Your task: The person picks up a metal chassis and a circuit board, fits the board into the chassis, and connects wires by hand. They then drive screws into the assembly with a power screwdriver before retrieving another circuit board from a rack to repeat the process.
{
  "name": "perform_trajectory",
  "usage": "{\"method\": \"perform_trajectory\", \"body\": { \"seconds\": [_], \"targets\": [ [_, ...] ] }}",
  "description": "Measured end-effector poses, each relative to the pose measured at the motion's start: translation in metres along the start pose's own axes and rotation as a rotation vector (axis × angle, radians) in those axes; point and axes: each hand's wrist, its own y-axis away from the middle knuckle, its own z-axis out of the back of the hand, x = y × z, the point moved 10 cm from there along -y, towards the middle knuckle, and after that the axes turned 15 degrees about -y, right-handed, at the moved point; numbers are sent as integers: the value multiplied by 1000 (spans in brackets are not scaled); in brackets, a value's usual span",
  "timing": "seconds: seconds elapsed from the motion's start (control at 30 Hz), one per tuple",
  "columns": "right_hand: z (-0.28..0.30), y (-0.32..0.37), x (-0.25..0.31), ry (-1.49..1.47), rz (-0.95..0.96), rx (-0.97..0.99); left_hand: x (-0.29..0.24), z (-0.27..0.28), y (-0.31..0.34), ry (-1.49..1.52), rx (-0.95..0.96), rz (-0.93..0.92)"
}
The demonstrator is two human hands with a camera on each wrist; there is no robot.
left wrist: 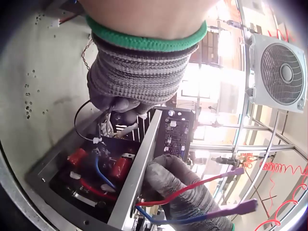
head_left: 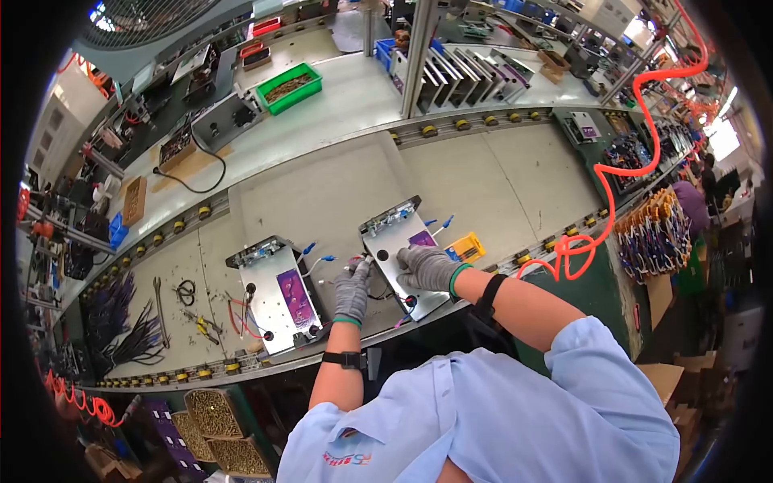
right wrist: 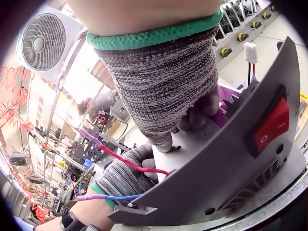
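Note:
On the bench in front of me stands a metal chassis with a purple circuit board and a tilted position. Its end panel carries a red rocker switch. My gloved left hand is at its left side, fingers curled on thin wires beside the open interior; the fingertips are partly hidden. Inside show red components and blue and red wires. My gloved right hand holds the chassis from its top plate, bent fingers on the plate and close to its edge. Lead wires with purple sleeves stick out.
A second similar chassis lies to the left. Beyond it are pliers, a wrench and bundles of dark cables. A yellow object lies right of my right hand, near a coiled red air hose.

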Motion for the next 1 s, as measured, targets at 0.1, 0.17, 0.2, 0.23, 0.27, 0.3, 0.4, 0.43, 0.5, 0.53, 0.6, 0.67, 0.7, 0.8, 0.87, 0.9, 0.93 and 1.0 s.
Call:
{"method": "perform_trajectory", "body": {
  "seconds": [0.1,0.17,0.2,0.23,0.27,0.3,0.4,0.43,0.5,0.53,0.6,0.67,0.7,0.8,0.87,0.9,0.93,1.0],
  "targets": [
    [-4,-5,-6,40,-57,47,7,-18,-10,69,162,-2],
    [-6,-6,-11,30,-76,68,3,-35,-12,241,353,-7],
    [-8,-5,-9,30,-73,86,6,-34,-13,243,361,-4],
    [-8,-6,-7,33,-68,102,4,-37,-11,287,421,-48],
    [-7,-7,-6,36,-67,111,-1,-41,-9,328,486,-94],
    [-9,-9,-3,67,-29,131,-4,-39,-9,219,460,-110],
    [-16,-15,-4,35,130,45,0,-42,-14,316,479,-49],
    [-12,-12,-4,50,89,51,3,-50,-16,457,587,-9],
    [-14,-15,-11,13,34,30,2,-53,-20,440,584,-98],
    [-14,-16,-12,-8,16,45,9,-56,-24,476,620,-111],
    [-18,-19,-14,-102,-39,101,10,-61,-26,547,647,-118],
    [-13,-14,-9,-120,-43,96,3,-62,-19,516,681,-78],
    [-11,-13,-7,-121,-41,90,-5,-60,-12,511,685,-81],
    [-6,-10,-3,-76,-61,99,-20,-62,7,474,698,-72],
    [-6,-8,-2,-17,-88,95,-5,-47,2,596,493,88],
    [-8,-10,-3,-16,-82,89,-6,-46,4,548,451,119],
    [-8,-12,-5,-20,-78,86,-5,-45,1,542,450,117],
    [-13,-14,-9,-15,-94,103,-4,-45,-7,322,461,-33]
  ]
}}
